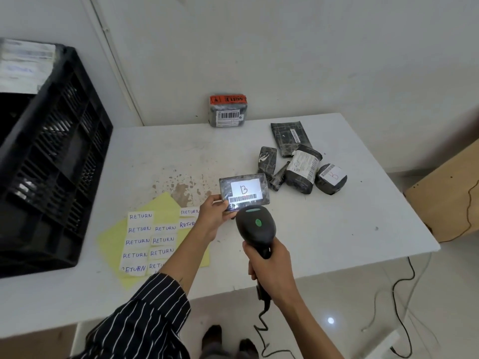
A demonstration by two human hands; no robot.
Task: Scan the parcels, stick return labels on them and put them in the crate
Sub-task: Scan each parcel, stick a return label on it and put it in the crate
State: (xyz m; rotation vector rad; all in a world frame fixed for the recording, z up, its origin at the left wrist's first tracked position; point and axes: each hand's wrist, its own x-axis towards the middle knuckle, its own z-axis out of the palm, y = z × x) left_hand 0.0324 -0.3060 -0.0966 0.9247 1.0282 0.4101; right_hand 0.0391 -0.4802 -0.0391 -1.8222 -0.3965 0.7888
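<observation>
Holding the scan position: left hand (211, 216) pinches the B-marked parcel (243, 191) by its lower left corner, thumb on top, fingers underneath, lifted just above the table (337, 229). Right hand (269, 270) is wrapped round the grip of the scanner (255, 226); its head sits just under the parcel's barcode strip. Whether the trigger is pressed cannot be told.

Risks, as judged:
- One-corner pinch. The parcel's free end could sag or twist out of the beam, or slip from the fingers.
- Glossy wrap shows bright glare around the white label. A washed-out barcode may give no read.
- Scanner head nearly touches the parcel's lower edge. A nudge could knock it loose.
- Scanner cable (261, 322) hangs coiled below the table's near edge and could snag there if the arm swings left.
- Left forearm lies over the return labels (147, 242) on the yellow sheet (111, 242). A sleeve drag may lift or crease them.

Edges and room: both forearms cross the near table edge. Bare tabletop lies right of the scanner and beyond the held parcel. The unscanned parcels (302, 167) cluster just behind and to the right, with one orange-taped parcel (228, 110) against the wall. The crate (51, 156) stands at far left beside the sheet, so the path to it passes over the labels.
</observation>
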